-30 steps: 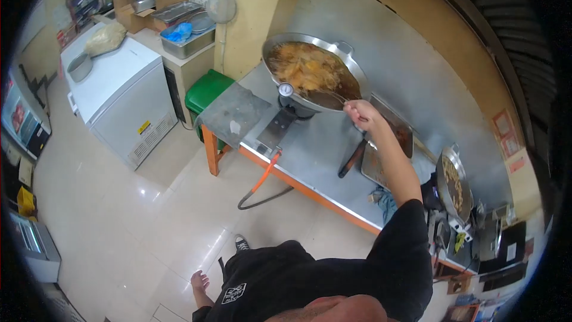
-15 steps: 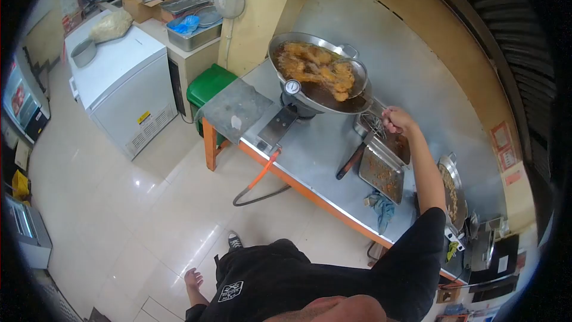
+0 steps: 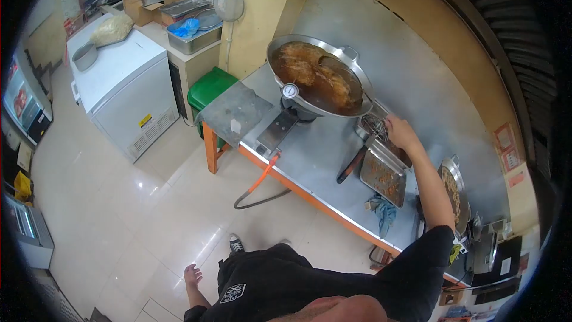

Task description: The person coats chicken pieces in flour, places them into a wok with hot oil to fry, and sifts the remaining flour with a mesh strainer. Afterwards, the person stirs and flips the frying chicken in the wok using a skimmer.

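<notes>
My right hand (image 3: 402, 133) is closed around the handle of a skimmer (image 3: 377, 108). Its head reaches into a large metal wok (image 3: 362, 74), where it is mostly hidden in brown oil. Large battered fried pieces (image 3: 301, 62) lie partly sunk in that oil. A dial thermometer (image 3: 290, 91) sits at the wok's near rim, above a gas burner (image 3: 278, 126). Low beside my body, my left hand (image 3: 192, 275) hangs over the floor, fingers loosely apart and holding nothing.
Below my right forearm, a metal tray (image 3: 383, 176) with crumbs, a black-handled tool (image 3: 351, 164) and a blue cloth (image 3: 384, 213) lie on the metal table (image 3: 310, 161). A second pan (image 3: 456, 194) stands farther right. An orange hose (image 3: 262, 176) hangs off the table edge; a white freezer (image 3: 128, 92) stands left.
The fried pieces and skimmer head have sunk lower into the oil. My right hand has shifted slightly down and right, still on the handle. My left hand has barely moved.
</notes>
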A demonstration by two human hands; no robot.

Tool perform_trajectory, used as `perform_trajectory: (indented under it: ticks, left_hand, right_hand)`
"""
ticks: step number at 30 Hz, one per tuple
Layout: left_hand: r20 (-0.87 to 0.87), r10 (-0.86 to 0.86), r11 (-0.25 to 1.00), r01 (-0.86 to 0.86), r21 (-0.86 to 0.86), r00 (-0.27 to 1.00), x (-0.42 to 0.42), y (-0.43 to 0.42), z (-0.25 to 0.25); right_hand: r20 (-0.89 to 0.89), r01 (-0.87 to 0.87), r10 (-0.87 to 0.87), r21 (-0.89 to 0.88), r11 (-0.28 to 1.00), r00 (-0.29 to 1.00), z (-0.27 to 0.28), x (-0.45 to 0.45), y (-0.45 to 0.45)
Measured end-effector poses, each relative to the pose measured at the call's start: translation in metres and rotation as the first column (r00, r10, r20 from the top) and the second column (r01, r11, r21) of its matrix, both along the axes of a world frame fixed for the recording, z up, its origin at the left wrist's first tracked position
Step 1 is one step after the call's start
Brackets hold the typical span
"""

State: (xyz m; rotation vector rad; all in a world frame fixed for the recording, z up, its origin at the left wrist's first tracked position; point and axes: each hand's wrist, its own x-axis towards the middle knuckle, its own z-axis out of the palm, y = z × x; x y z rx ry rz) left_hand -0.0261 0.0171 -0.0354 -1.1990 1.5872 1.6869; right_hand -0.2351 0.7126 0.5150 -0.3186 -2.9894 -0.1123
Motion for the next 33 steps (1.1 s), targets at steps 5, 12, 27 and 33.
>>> perform_trajectory:
  ticks: [5, 12, 27, 33]
  left_hand:
    - [0.008, -0.013, 1.000, 0.013, -0.005, 1.000, -0.010, 0.010, 0.005]
    - [-0.050, -0.021, 0.999, 0.019, -0.043, 0.999, -0.012, 0.050, 0.015]
    - [0.018, 0.143, 0.990, -0.142, -0.016, 0.990, 0.069, 0.115, 0.024]
    - [0.179, 0.313, 0.950, -0.311, -0.036, 0.933, 0.167, 0.119, -0.005]
  right_hand:
    - [-0.028, 0.077, -0.077, 0.003, 0.997, 0.997, 0.018, 0.040, -0.027]
    - [-0.117, 0.032, -0.039, -0.062, 0.998, 0.992, 0.034, 0.075, -0.002]
    - [-0.266, -0.208, 0.200, -0.002, 0.978, 0.943, -0.075, -0.076, 0.196]
    - [0.313, 0.235, 0.000, -0.712, 0.662, 0.950, 0.004, -0.067, 0.178]
